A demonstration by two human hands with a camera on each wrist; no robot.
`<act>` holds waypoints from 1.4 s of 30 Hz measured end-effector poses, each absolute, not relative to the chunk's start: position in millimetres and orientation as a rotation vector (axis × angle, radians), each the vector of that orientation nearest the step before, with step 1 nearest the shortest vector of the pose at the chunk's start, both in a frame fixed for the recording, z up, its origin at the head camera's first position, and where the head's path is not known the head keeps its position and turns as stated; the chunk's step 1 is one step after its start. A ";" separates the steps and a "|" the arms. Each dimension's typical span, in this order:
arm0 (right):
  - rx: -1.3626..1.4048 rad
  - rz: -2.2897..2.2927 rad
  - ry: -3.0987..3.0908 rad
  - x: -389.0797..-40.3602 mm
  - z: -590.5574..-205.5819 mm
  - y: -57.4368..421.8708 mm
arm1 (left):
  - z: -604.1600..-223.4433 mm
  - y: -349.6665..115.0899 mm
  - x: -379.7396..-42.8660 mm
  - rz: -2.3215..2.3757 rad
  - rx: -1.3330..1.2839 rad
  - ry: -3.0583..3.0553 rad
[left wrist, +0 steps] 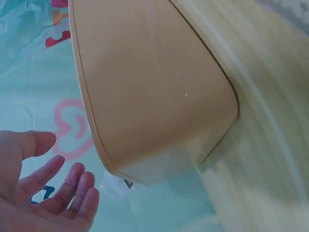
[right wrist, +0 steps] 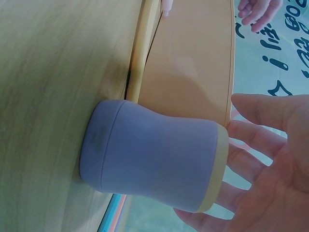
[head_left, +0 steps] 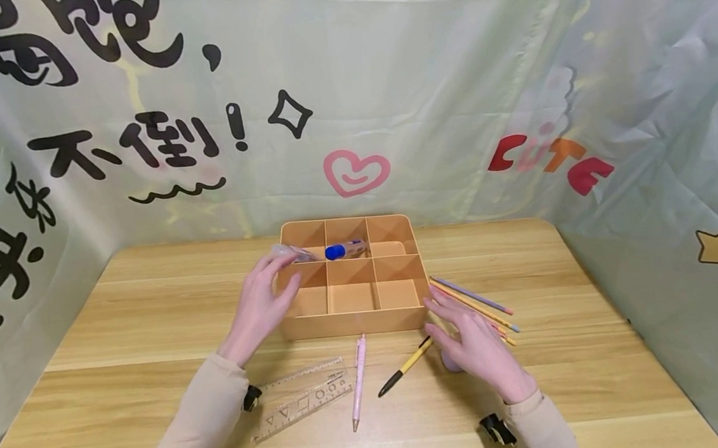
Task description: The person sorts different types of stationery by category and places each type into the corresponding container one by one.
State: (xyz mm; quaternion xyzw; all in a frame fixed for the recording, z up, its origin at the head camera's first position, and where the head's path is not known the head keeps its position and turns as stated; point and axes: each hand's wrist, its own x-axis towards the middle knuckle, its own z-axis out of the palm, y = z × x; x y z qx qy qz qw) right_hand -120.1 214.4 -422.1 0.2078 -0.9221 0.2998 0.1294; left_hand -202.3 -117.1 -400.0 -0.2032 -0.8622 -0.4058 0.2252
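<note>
A tan six-compartment organizer box (head_left: pixel 353 324) stands near the back of the table. My left hand (head_left: pixel 258 306) hovers at its left side, fingers loosely bent and nothing between them. Just past those fingertips, a clear plastic item (head_left: pixel 301 253) leans in the back left compartment. Beside it a clear tube with a blue cap (head_left: pixel 336 252) lies across the back middle compartment. My right hand (head_left: pixel 475 340) is at the box's front right corner, fingers spread around the top of a lavender waisted container (right wrist: pixel 154 150) with a pale yellow rim. That container stands upright on the table, mostly hidden by the hand from above.
Two clear rulers (head_left: pixel 303 406) lie front left. A pink pen (head_left: pixel 359 383) and a yellow pen with black ends (head_left: pixel 405 366) lie before the box. Several colored pencils (head_left: pixel 474 298) lie right of it. A printed cloth (head_left: pixel 438 97) hangs behind the table.
</note>
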 end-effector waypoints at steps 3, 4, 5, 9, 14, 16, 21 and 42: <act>0.600 0.873 -2.687 -120.1 -421.9 214.3 | -402.0 -122.6 -194.8 -1.116 -0.551 -2.452; 0.598 0.874 -2.689 -120.1 -421.6 214.2 | -403.2 -124.6 -192.3 -1.116 -0.550 -2.477; 0.597 0.875 -2.691 -120.1 -421.5 214.2 | -404.9 -126.5 -190.0 -1.115 -0.558 -2.500; 0.601 0.869 -2.678 -120.5 -422.4 214.3 | -413.1 -132.0 -181.0 -1.115 -0.587 -2.635; 0.590 0.880 -2.682 -119.9 -422.6 214.0 | -421.4 -131.6 -173.1 -1.166 -0.617 -2.753; 0.582 0.890 -2.691 -119.6 -422.3 213.8 | -424.4 -129.9 -171.7 -1.189 -0.626 -2.763; 0.584 0.912 -2.692 -119.6 -423.4 213.5 | -429.8 -124.8 -169.8 -1.196 -0.607 -2.768; 0.641 0.886 -2.613 -122.6 -424.4 218.3 | -439.6 -117.3 -169.9 -0.999 -0.529 -2.797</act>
